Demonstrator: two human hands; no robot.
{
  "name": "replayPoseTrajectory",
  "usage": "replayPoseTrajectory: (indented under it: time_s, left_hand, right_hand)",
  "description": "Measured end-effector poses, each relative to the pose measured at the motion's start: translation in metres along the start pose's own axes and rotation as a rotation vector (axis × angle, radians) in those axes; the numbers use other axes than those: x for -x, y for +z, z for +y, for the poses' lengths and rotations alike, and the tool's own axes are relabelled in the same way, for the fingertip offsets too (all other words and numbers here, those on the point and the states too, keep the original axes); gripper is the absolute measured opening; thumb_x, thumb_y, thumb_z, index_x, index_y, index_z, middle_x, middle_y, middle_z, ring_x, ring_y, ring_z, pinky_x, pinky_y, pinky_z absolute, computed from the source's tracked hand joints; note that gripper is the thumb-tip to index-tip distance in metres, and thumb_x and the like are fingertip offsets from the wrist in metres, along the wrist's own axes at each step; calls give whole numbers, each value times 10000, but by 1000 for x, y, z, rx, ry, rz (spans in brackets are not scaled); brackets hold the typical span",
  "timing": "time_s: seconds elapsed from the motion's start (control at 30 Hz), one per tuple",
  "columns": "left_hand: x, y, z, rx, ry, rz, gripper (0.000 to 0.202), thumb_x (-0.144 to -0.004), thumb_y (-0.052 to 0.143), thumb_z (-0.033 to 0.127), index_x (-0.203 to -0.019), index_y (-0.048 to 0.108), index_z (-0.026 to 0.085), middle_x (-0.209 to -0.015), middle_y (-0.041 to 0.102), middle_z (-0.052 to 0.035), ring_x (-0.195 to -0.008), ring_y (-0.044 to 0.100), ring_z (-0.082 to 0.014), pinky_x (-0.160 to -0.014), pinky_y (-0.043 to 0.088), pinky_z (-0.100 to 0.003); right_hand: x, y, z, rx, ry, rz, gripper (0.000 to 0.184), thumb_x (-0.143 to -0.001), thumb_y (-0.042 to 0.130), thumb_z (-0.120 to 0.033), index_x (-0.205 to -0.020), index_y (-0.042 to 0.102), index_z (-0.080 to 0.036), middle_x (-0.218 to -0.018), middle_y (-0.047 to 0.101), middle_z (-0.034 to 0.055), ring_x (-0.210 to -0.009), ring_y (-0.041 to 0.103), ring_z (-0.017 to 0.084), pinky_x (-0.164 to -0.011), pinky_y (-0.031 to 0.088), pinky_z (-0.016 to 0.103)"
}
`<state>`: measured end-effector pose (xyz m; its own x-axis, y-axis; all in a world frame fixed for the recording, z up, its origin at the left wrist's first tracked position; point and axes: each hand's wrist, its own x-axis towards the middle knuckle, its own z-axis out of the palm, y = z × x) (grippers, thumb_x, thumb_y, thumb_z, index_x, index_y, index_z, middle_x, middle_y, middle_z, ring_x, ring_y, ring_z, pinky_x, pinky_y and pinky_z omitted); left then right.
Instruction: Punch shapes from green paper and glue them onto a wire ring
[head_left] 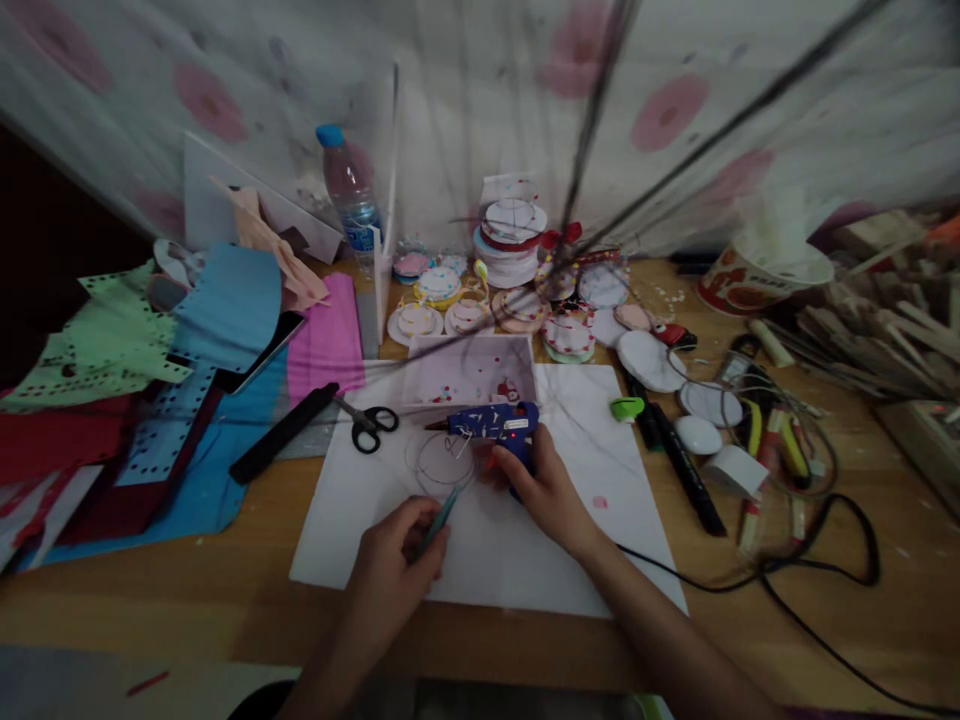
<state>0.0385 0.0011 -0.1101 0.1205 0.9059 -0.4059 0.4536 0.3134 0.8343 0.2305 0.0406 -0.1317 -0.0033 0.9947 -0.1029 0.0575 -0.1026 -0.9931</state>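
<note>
My right hand (pixel 546 492) grips the handle of a blue glue gun (pixel 491 422), whose nozzle points left over a thin wire ring (pixel 441 462). My left hand (pixel 396 556) is closed on a slim teal tool (pixel 442 515) whose tip reaches toward the ring. Both hands work above a white sheet of paper (pixel 600 540) on the wooden table (pixel 225 590). The glue gun's black cord (pixel 817 580) trails off to the right.
Black scissors (pixel 369 425) and a black ruler-like bar (pixel 281 432) lie left of the sheet. Coloured felt sheets (pixel 150 400) pile at the left. Small decorated round pieces (pixel 517 290), a water bottle (pixel 351 190), markers (pixel 686 470) and a cup (pixel 757 275) crowd the back and right.
</note>
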Motion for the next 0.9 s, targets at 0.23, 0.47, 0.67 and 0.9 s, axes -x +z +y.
replayPoseTrajectory:
  time_s: [0.23,0.47,0.67,0.9]
  left_hand:
    - [-2,-1,4,11,-23,0,172,-779,562,301,-905,583,187,-757,606,3,-475,563,-100,-371,405,-183]
    - [-3,0,5,54,-36,-14,173,-766,573,305,-891,579,186,-731,593,13,-454,549,-94,-356,394,-180]
    - [-3,1,5,65,-53,-18,186,-757,573,307,-895,577,181,-721,588,15,-442,546,-91,-353,389,-180]
    - [-2,1,6,70,-53,-13,209,-748,581,319,-899,581,174,-719,601,10,-437,544,-95,-353,394,-188]
  right_hand:
    - [-2,1,0,3,13,-13,238,-879,537,-410,-915,375,-239,-796,649,31,-615,609,176,-550,504,309]
    - [-1,1,-1,-1,28,-18,247,-875,545,-408,-904,363,-244,-802,647,30,-611,615,176,-547,508,313]
    - [-2,1,0,2,31,-16,259,-870,548,-422,-919,369,-240,-850,651,42,-641,633,180,-554,518,314]
    - [0,1,-1,8,19,-23,231,-897,500,-429,-918,361,-246,-799,643,22,-578,609,167,-548,500,317]
